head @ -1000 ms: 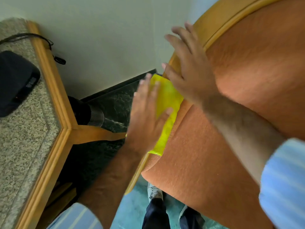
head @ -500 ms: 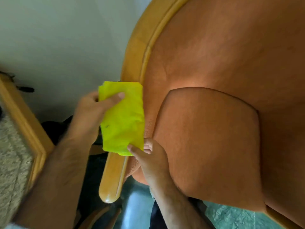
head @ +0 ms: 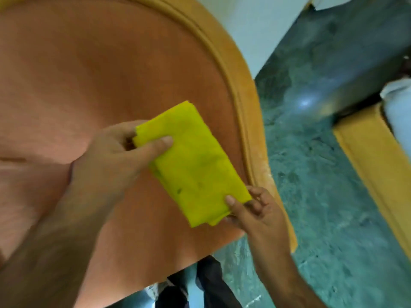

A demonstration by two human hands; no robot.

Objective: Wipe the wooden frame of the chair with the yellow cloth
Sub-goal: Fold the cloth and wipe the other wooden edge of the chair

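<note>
A folded yellow cloth [head: 195, 161] is held flat above the orange upholstered seat [head: 89, 74] of the chair. My left hand [head: 115, 161] pinches its upper left end between thumb and fingers. My right hand [head: 255, 210] pinches its lower right corner. The chair's curved wooden frame [head: 246, 90] runs along the right side of the upholstery, just right of the cloth. The cloth shows a few dark smudges.
Green marble floor [head: 322, 174] lies to the right of the chair. Another wooden edge [head: 373, 165] with something white above it stands at the far right. A white wall [head: 255, 23] is at the top. My dark trouser legs [head: 200, 287] show at the bottom.
The view has swung from the chair's left side to its right side. The cloth has left the left frame rail and is now held between both hands over the upholstery near the right rail.
</note>
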